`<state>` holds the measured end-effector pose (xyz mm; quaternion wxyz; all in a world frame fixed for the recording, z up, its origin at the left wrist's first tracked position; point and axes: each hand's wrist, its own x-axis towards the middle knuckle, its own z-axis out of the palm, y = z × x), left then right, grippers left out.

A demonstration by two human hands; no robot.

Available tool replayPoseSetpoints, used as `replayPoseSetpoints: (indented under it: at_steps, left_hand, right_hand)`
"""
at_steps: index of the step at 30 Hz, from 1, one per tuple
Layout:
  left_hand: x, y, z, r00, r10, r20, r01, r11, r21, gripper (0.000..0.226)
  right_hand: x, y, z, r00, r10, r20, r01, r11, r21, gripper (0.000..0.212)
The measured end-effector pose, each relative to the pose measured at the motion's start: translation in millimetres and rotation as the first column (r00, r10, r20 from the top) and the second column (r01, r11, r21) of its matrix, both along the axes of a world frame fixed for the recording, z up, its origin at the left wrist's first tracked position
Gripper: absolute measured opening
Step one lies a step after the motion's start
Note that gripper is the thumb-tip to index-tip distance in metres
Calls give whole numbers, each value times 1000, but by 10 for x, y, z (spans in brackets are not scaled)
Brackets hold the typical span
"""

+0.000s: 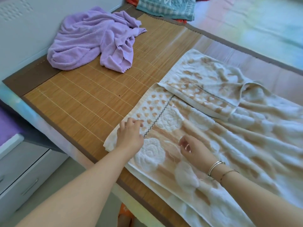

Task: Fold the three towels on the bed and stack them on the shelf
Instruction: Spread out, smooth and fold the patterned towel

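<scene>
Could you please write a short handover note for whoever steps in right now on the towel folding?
Left hand: open, fingers resting on the beige towel near its left end.
Right hand: open, loosely curled just above the same towel, holding nothing.
Beige towel: spread along the near side of the bamboo mat, far corner flipped over, still wrinkled.
Purple towel: crumpled at the far left of the mat.
Blue towel: bunched at the top edge, only partly in view.
Done: nothing folded yet.
Left: flatten and fold the beige towel, fold the other two, stack all three on the shelf, which is not in view.
</scene>
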<state>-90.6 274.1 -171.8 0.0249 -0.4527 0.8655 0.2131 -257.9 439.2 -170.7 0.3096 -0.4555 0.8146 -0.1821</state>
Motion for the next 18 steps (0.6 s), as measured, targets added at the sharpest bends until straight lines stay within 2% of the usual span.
replayPoseSetpoints:
  at_steps: [4, 6, 8, 10, 11, 13, 14, 15, 17, 18]
  left_hand:
    - [-652, -144, 64, 997, -36, -69, 44, 992, 121, 25]
    - [-885, -231, 71, 995, -73, -63, 81, 987, 137, 25]
    - [-1190, -329, 53, 990, -122, -64, 131, 981, 146, 26]
    - [-1470, -425, 49, 985, -161, -64, 168, 977, 131, 29]
    - [-1604, -477, 52, 983, -172, -67, 179, 977, 118, 32]
    - [-1864, -594, 58, 976, -198, -92, 208, 972, 113, 39]
    - [-1983, -658, 53, 973, -208, -100, 220, 968, 122, 42]
    - [-2091, -728, 42, 971, -218, -103, 230, 964, 131, 44]
    - [-2290, -890, -14, 969, -213, -123, 230, 962, 149, 37]
    - [-2421, -1003, -55, 970, -199, -143, 220, 963, 155, 34]
  right_hand:
    - [-579, -128, 70, 936, -352, -9, 349, 929, -122, 6]
    - [-820, -187, 61, 864, -503, -21, 492, 852, -181, 7]
    - [-1109, -219, 29, 760, -645, -81, 618, 755, -218, 18]
    - [-1346, -240, 9, 637, -759, -131, 748, 651, -133, 42]
    - [-1456, -261, -36, 562, -821, -102, 822, 567, -42, 58]
    - [-1622, -319, -115, 344, -935, 91, 920, 355, 168, 87]
    - [-1661, -354, -118, 269, -941, 207, 924, 313, 219, 88]
    - [-1707, -398, -146, 293, -915, 279, 914, 353, 197, 73]
    - [-1776, -526, -183, 487, -828, 277, 854, 518, 45, 24]
    - [-1841, -649, -181, 548, -784, 291, 824, 566, -27, 18]
